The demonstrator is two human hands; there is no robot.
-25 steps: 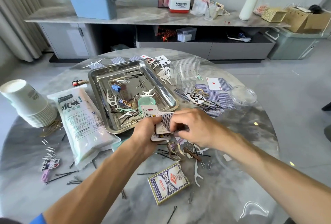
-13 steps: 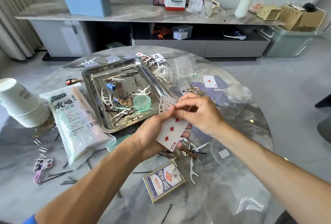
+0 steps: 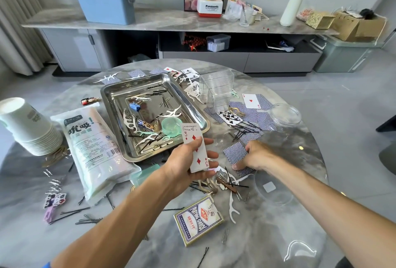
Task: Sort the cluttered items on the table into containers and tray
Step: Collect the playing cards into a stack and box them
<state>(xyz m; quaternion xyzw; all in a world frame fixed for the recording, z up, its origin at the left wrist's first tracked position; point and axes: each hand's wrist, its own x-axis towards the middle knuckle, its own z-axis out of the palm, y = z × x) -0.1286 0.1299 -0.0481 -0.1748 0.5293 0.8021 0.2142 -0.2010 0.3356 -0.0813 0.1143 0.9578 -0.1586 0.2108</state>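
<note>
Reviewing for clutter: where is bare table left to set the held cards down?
Bare marble lies right of the card box, near the table edge, and at lower left below the hairpins. It is crowded between the left hand, right hand and steel tray.

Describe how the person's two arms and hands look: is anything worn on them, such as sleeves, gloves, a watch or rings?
Both forearms are bare up to the frame edge. The left hand and the right hand wear no gloves, and no watch, bracelet or ring shows on the wrists or the visible fingers. The only clothing is a small bit of blue sleeve at the bottom left edge, on the left arm.
</note>
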